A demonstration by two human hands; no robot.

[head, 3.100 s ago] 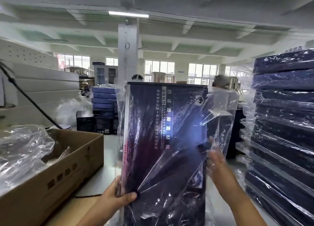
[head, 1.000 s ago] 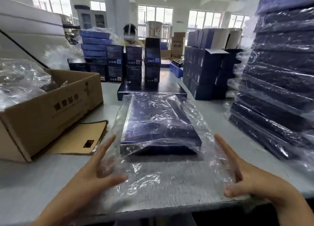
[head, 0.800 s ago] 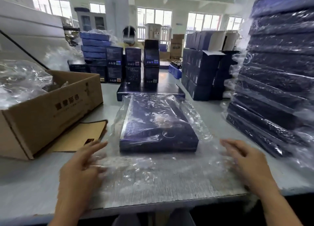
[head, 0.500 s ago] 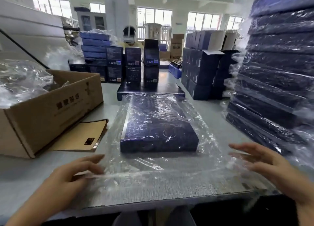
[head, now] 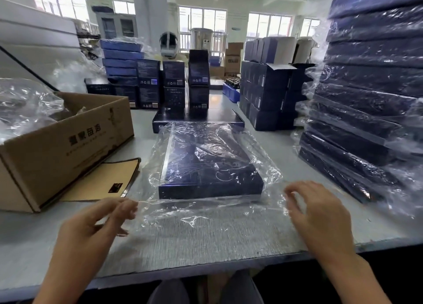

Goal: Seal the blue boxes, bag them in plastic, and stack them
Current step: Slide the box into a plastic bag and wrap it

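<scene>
Currently blue box [head: 210, 166] is bagged in plastic bag [head: 206, 215], flat on tabletop [head: 34, 235] centre; flap folding and stacking onto the pile [head: 366, 125] at right are left. Bag's near-left edge is pinched by left hand [head: 98, 221]; right hand [head: 318, 214] is curled over near-right edge, grip unclear. Box lies just farther out, between both.

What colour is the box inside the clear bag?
The box is dark navy blue with faint pale linework; head view.
</scene>
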